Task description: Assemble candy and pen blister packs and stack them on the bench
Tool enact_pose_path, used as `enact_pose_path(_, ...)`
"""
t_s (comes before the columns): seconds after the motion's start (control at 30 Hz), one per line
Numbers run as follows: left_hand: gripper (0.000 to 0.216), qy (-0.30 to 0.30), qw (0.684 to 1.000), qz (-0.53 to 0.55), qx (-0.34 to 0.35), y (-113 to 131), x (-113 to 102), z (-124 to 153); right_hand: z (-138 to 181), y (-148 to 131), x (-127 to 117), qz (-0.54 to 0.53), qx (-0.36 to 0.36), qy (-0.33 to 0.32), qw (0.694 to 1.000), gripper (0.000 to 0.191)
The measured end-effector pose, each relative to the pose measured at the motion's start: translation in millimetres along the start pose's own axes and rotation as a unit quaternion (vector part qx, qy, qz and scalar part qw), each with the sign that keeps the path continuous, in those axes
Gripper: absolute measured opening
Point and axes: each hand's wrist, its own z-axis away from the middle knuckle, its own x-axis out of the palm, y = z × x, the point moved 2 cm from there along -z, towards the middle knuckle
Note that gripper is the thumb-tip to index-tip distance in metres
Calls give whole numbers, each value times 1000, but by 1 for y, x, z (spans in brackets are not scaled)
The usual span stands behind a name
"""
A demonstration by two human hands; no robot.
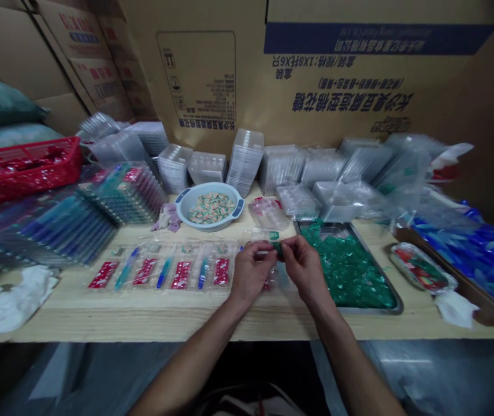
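My left hand [252, 270] and my right hand [304, 264] meet above the table, fingertips pinched on a small dark green piece [277, 247]. Its exact kind is hidden by my fingers. Below and to the left lies a row of clear plastic trays [195, 267], holding red patterned packets [181, 275] and blue-green stick-like pieces [163, 273]. Some small pale pieces sit in their upper compartments. Right of my hands, a metal tray [396, 300] holds a heap of shiny green pieces [346, 266]. Behind is a light blue bowl [178, 203] with small green-and-beige pieces [212, 208].
Stacks of clear plastic trays [247, 156] line the back against a large cardboard box [212, 17]. Filled trays [56, 222] and a red basket [51, 180] stand left. At right are a foil-like container [424, 268] and a box of blue pieces [472, 248]. White tissues [17, 297] lie left.
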Motion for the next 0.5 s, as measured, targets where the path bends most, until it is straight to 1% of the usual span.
enact_pose_path(0.13, 7, 19, 999, -32, 34, 1, -5, -3, 3, -18, -3, 108, -52, -11, 993, 16)
enact_pose_path(0.27, 9, 37, 995, -72, 54, 1, -8, -5, 9, -33, -3, 236, -101, -16, 966, 12)
enact_pose_path(0.4, 10, 24, 993, -86, 82, 3, -4, -1, 10, -34, 2, 335, -116, -28, 935, 10)
enact_pose_path(0.5, 9, 12, 991, -99, 84, 5, -2, 2, 8, -30, 4, 366, -114, -31, 923, 12)
